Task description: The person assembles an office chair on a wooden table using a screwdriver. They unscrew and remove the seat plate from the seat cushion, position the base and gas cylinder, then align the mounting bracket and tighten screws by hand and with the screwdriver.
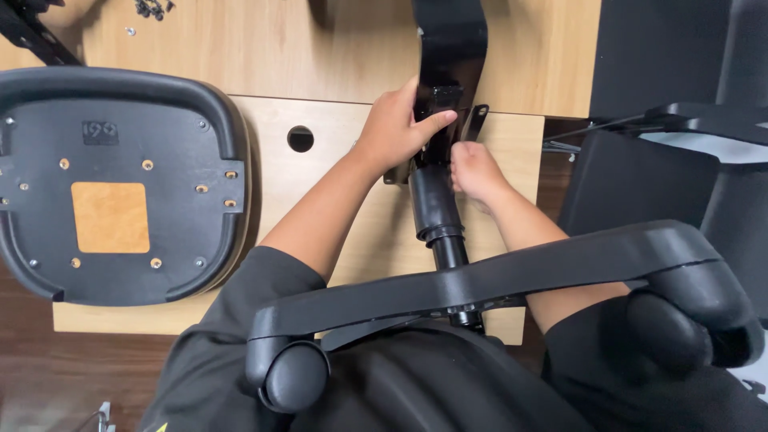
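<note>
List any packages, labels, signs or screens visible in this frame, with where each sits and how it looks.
Moulded mark: a small raised rectangle, black on black, near the top left of the upturned chair seat underside, left of the person's arms.
Tan square: a plain blank patch at the middle of that seat underside; whether it is a sticker or bare wood, I cannot tell.
No packages, signs or screens are in view.

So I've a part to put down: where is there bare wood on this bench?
Bare wood lies on the light board between the upturned seat pan and the left hand, around its round hole, and on the desk above, right of the loose screws. It is crowded around the gas cylinder, where both hands work, the right hand beside it.
</note>
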